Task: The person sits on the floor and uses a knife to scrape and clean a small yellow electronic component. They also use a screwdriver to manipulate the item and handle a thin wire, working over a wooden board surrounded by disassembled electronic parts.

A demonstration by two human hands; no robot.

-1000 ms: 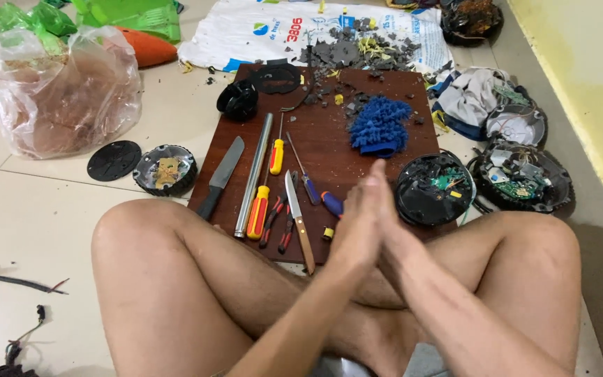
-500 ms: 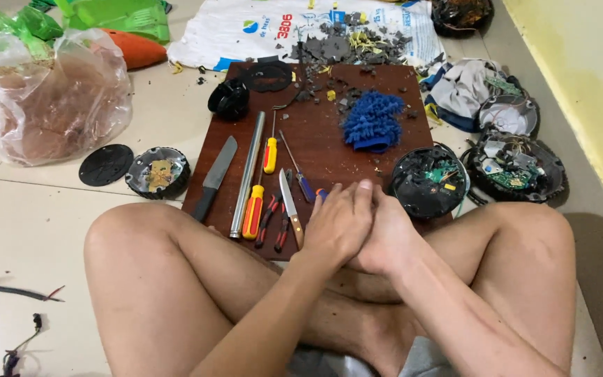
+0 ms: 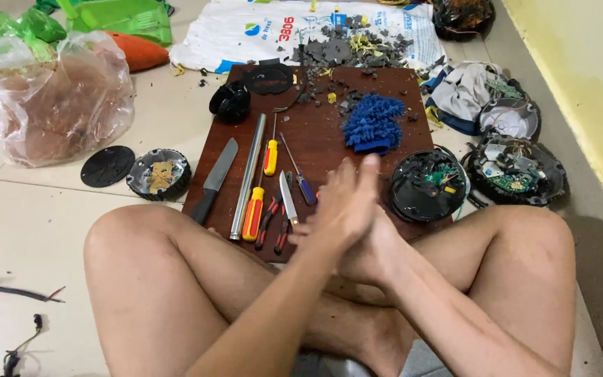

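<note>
Head view, person seated cross-legged on the floor [image 3: 29, 230].

- Hands: left hand [image 3: 343, 206] and right hand [image 3: 378, 255] are pressed palm to palm above the near edge of the board [image 3: 315, 139]. The left fingers are straight and point to 12 o'clock. The right hand sits mostly behind and under the left, so I cannot tell how its fingers lie. Neither grip holds a tool.
- Nearest things: a cutter [image 3: 287, 199] lies on the board at 9 o'clock from the hands, just beside the left fingertips. Pliers [image 3: 273, 227] with red handles lie just beyond it. Both are flat and untouched.
- Farther out at 9 o'clock: an orange screwdriver [image 3: 252, 213], a steel tube [image 3: 249, 174] and a knife [image 3: 214, 181], roughly parallel.
- At 2 o'clock: an open round unit [image 3: 427, 185] with its circuit board showing, on the board's corner.
- At 12 o'clock: a blue cloth [image 3: 375, 122], with grey debris past it.

Judgement: this reads as a pause between tool steps, with no work engaged. Any pickup would call for the palms to part first. The cutter is the shortest reach for the left hand, and its blade lies bare, so the handle end is the safe place to take it.
</note>
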